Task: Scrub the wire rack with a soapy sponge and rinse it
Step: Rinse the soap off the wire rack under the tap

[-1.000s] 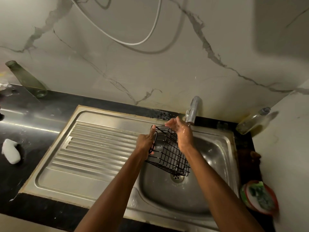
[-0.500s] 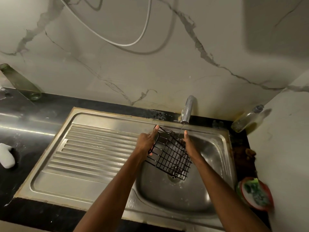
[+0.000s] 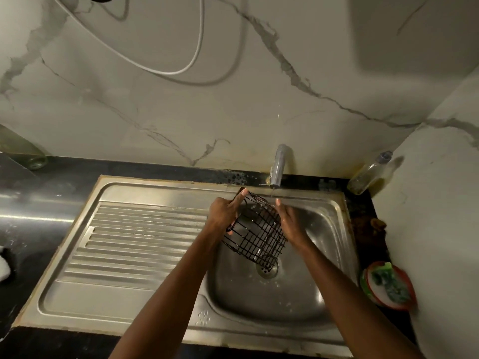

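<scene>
A black wire rack [image 3: 256, 233], shaped like a small basket, hangs tilted over the steel sink [image 3: 321, 257]. My left hand [image 3: 225, 211] grips its left rim, thumb stretched along the top edge. My right hand [image 3: 290, 221] lies flat and wet against the rack's right side, fingers pointing up toward the tap [image 3: 278, 167]. A thin stream of water falls from the tap beside my right fingertips. The green sponge [image 3: 388, 283] lies in a red-rimmed dish [image 3: 375, 300] on the counter at the right.
The ribbed draining board [image 3: 134, 242] stretches left of the basin. A clear bottle [image 3: 370, 173] leans in the back right corner. A green glass bottle [image 3: 23, 151] leans at the far left wall. A white object [image 3: 4, 265] sits at the left edge.
My right hand dropped from near the tap to the rack's right side and water now runs. The rack tilted slightly under the stream.
</scene>
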Demonstrator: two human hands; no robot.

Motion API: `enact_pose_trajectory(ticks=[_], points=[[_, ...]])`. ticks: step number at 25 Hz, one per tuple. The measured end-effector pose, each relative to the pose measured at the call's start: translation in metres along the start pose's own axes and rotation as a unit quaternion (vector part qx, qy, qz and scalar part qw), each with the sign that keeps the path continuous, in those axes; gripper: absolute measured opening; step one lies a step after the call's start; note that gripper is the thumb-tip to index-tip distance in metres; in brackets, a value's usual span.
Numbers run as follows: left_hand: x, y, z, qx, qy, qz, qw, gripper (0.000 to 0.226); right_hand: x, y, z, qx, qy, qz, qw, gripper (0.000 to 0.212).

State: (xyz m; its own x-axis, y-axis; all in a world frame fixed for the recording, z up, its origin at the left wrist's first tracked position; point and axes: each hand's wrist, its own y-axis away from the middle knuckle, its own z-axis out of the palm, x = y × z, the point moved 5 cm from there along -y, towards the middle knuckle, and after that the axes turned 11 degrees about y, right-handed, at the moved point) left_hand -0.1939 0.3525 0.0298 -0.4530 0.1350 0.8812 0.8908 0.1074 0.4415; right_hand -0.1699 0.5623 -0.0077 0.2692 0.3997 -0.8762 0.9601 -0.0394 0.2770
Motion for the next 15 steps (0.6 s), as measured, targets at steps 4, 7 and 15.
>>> enact_pose_trajectory(ticks=[4,7,15], points=[[-0.003,0.002,-0.009,-0.001,0.053,-0.043,0.998,0.066,0.03,0.001,-0.012,0.081,0.1,0.009,0.992,0.06],[-0.011,0.001,-0.002,0.01,0.089,-0.123,0.988,0.077,0.005,0.004,-0.017,0.198,0.238,-0.022,0.951,0.056],[-0.015,0.0,0.037,-0.049,0.141,-0.168,0.974,0.078,-0.048,0.01,-0.016,0.157,0.4,-0.066,0.901,0.074]])
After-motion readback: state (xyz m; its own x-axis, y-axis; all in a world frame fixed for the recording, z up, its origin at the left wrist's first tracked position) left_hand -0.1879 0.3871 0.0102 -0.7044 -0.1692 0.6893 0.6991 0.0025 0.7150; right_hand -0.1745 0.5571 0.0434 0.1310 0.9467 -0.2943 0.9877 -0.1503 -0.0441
